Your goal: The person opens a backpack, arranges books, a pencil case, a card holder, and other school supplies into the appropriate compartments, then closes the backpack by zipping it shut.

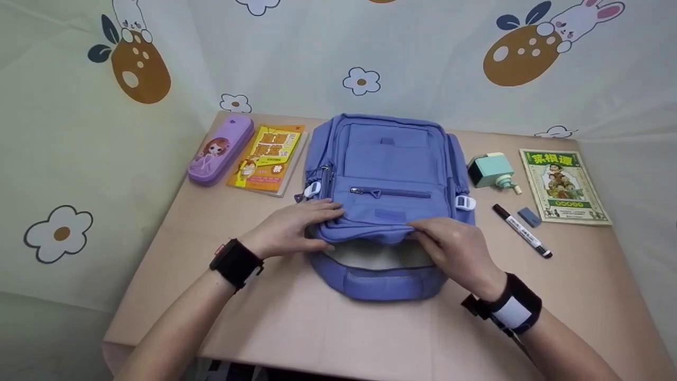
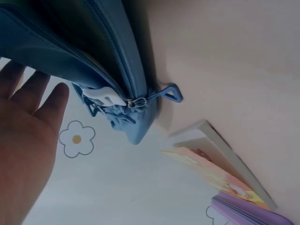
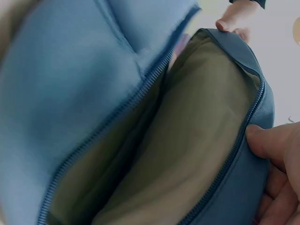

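Observation:
A blue backpack [image 1: 391,159] lies on its back with its top towards me, its main compartment unzipped and gaping. The pale lining [image 3: 187,112] shows in the right wrist view. With my right hand [image 1: 457,248] I pinch the front panel's zipped edge, thumb on one side and curled fingers on the other. My left hand [image 1: 293,225] rests at the panel's left corner, fingers fairly straight. In the left wrist view, its fingers [image 2: 54,105] touch the fabric beside the zipper pull [image 2: 171,93]. Deep inside the bag is dark and hard to make out.
Left of the backpack lie a purple pencil case [image 1: 222,151] and an orange-yellow book [image 1: 267,159]. To its right are a mint-green pencil sharpener [image 1: 492,170], a marker [image 1: 521,230], a blue eraser [image 1: 529,217] and a green book [image 1: 563,185]. A patterned curtain [image 1: 296,58] hangs behind the table.

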`<state>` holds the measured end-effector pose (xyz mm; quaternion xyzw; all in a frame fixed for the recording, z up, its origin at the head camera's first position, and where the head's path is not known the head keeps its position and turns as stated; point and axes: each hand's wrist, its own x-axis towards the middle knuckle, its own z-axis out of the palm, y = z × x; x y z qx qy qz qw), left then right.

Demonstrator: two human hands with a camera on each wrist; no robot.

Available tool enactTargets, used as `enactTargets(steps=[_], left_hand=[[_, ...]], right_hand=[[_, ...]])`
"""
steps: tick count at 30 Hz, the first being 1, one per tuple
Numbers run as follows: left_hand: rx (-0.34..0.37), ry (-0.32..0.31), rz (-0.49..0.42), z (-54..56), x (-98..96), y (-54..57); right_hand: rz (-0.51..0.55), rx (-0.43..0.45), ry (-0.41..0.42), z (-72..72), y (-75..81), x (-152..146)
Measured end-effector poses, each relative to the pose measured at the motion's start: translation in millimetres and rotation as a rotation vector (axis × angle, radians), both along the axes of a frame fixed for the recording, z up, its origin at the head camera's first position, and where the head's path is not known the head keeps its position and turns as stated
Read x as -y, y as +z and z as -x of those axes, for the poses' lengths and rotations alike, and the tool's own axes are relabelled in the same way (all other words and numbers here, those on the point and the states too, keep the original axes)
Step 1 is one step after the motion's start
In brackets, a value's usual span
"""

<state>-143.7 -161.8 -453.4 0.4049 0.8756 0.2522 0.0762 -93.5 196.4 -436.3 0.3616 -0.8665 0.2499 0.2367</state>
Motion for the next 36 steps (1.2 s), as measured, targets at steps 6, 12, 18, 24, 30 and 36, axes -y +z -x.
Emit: enactTargets(steps=[6, 12, 18, 24, 30, 36], left_hand=[[-0.058, 0.055, 0.005, 6.4, -13.4, 13.1], [-0.152, 0.103, -0.047, 13.1, -24.6, 19.6], [-0.210, 0.145, -0.104, 15.2, -26.4, 20.0], [-0.200, 0.202, -0.151, 20.7, -28.2, 21.5], [-0.155, 0.259, -0.196, 30.5, -31.5, 25.3], [-0.084, 0.313, -0.254, 38.1, -33.0, 29.0]], right_hand=[[0.033, -0.017, -0.023, 5.9, 15.0, 2], [0.069, -0.002, -0.058, 11.2, 24.1, 3], [0.105, 0.009, -0.065, 15.6, 29.2, 5], [0.129, 0.033, -0.087, 19.1, 33.7, 6], [0.168, 0.090, -0.102, 22.4, 33.5, 2], [0.235, 0.120, -0.096, 23.7, 29.2, -12]])
